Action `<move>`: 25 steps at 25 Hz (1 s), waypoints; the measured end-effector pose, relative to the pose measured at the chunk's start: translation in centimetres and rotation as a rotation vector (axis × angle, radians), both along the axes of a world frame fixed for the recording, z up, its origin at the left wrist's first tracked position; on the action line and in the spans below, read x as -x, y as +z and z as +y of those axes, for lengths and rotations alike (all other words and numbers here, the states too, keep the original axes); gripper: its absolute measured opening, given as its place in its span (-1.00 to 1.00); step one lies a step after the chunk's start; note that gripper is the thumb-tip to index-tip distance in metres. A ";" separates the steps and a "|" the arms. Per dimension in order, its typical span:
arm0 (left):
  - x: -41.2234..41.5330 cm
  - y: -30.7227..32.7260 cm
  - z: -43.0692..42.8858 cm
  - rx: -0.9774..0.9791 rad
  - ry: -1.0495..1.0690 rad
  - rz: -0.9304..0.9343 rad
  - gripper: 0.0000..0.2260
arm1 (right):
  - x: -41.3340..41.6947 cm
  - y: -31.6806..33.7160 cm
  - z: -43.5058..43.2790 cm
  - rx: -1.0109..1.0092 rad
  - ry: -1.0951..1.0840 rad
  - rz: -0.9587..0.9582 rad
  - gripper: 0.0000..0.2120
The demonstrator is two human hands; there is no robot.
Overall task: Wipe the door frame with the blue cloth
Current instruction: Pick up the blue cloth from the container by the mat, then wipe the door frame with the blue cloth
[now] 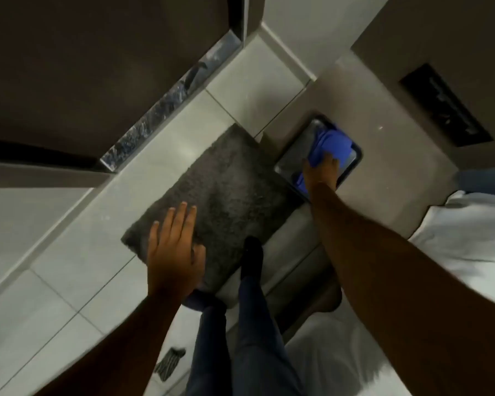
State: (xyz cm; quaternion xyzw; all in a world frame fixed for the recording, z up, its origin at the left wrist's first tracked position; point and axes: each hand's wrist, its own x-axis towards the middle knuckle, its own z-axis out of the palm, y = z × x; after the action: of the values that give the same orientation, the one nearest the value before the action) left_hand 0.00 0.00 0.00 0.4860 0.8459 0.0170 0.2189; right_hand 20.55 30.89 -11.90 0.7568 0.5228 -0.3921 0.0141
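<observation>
Risk of dropping the blue cloth [330,144] on lifting, a loose fingertip pinch catching only one fold. Right hand [322,174] stretched far right, reaching down, fingers closing on the cloth bunched in a dark tray [352,170]. Left hand [173,252] unclenched, fingers spread, hovering above the grey mat [220,190], grasping nothing.

The blue cloth [330,145] is a bright blue, soft fabric, bunched and creased rather than spread flat. It lies against a dark rounded-rectangular panel [352,167] recessed in a grey-brown surface, covering the panel's upper middle area. A second strip of blue shows at the panel's lower edge. The door frame cannot be identified with certainty.
</observation>
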 end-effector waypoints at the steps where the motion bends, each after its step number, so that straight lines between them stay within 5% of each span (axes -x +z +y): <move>1: 0.0 -0.9 0.2 0.005 0.013 -0.006 -0.26 | 0.2 -1.2 0.3 -0.019 0.011 -0.043 -0.27; 6: -0.4 -3.2 -1.2 0.090 0.077 -0.056 -0.29 | -1.6 -4.3 1.2 -0.090 0.033 -0.151 -0.48; 10: 0.4 -0.9 -2.1 0.084 0.084 -0.003 -0.32 | -2.6 -0.7 1.1 -0.149 -0.025 -0.088 -0.53; 19: 8.7 17.7 -1.4 -0.018 0.370 0.110 -0.32 | 10.0 20.5 -9.2 -0.301 0.117 0.377 -0.74; 22: 13.9 26.5 -3.2 -0.137 0.407 0.284 -0.32 | 18.2 31.3 -12.7 -0.367 0.310 0.613 -0.69; 25: 19.4 34.2 -6.3 -0.339 0.439 0.559 -0.30 | 26.0 41.9 -16.5 -0.649 0.341 0.907 -0.85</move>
State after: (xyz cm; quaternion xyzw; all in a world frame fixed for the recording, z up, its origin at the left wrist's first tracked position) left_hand -19.38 -6.35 34.20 0.3085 0.9420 0.0696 -0.1122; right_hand -5.45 14.43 29.97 0.3839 0.6847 -0.4886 -0.3809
